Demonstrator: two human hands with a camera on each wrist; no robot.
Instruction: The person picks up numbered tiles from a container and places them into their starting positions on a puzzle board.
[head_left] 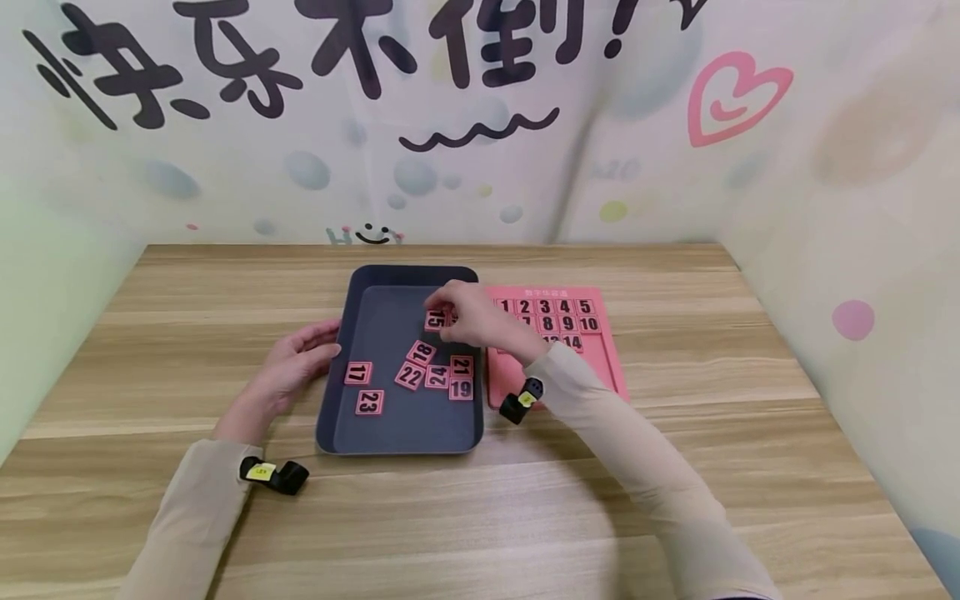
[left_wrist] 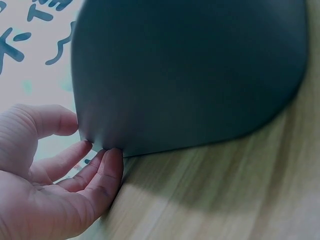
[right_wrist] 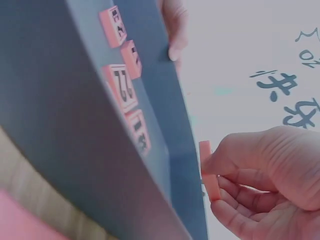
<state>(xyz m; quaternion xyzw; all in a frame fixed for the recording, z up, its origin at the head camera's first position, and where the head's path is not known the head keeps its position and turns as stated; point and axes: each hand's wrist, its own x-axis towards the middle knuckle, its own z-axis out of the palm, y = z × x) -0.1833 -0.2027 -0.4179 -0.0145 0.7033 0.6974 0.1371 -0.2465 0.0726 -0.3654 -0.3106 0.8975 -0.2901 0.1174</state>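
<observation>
Pale printed sheeting (head_left: 480, 196) with dark brush-like characters and a pink heart (head_left: 738, 96) backs a wood-grained bench (head_left: 450, 533); the topmost lettering is cut off by the upper edge.

At the centre of the head view, the right hand (head_left: 483, 321) covers the left part of a pink board (head_left: 617, 367), so some of its numbers cannot be read. Its grip is a pinch on the tile marked 15 (head_left: 436, 320); beside that, another pink piece is mostly hidden by the fingers. From the right wrist the pinched tile appears edge-on, number out of sight, and the near wall of the tray (head_left: 405, 433) cuts across part of the loose tiles. The left wrist view shows only the tray's dark exterior, its contents hidden.

Inside the tray, left of centre, lie 17 (head_left: 357, 372), 23 (head_left: 369, 402), 18 (head_left: 421, 352), 22 (head_left: 409, 375), 24 (head_left: 437, 377), 21 (head_left: 461, 367) and 19 (head_left: 461, 389), variously turned. Right of centre, the board carries 1 to 5 along its top row, 7 to 10 legible below, and 14 in the third.

At the tray's left side, the left hand (head_left: 296, 362) holds the rim, its grip closed there with thumb at the edge and fingers against the outer wall. Between head camera and board come the right sleeve (head_left: 630, 450) and a black wrist device (head_left: 521, 400).
</observation>
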